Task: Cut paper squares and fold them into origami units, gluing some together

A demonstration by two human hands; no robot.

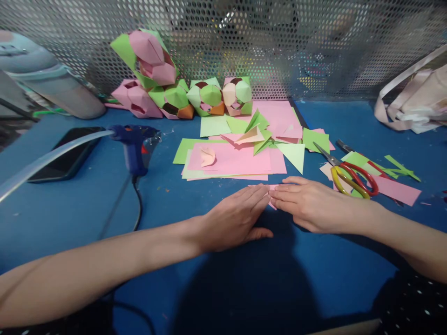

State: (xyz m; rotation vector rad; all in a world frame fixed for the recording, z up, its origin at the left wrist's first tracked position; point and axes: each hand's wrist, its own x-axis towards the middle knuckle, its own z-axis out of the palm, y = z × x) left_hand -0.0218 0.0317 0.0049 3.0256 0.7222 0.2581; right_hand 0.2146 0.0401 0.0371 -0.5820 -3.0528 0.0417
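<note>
A small piece of pink paper (273,204) lies on the blue table, mostly hidden under my two hands. My left hand (240,216) rests over its left part, fingers stretched out together and thumb held apart. From the right, my right hand (307,204) lays its extended fingers on the same paper, the fingertips of both hands meeting. Just beyond them is a stack of pink and green paper sheets (233,160), with a small curled peach paper piece (208,157) on top. Folded green paper pieces (260,130) lie behind that.
Scissors (352,179) with red and yellow handles lie among paper scraps (398,186) at right. A blue glue gun (134,151) with its cord stands left, near a phone (66,153) and a bottle (56,79). Folded paper balls (206,97) line the perforated metal panel (279,56).
</note>
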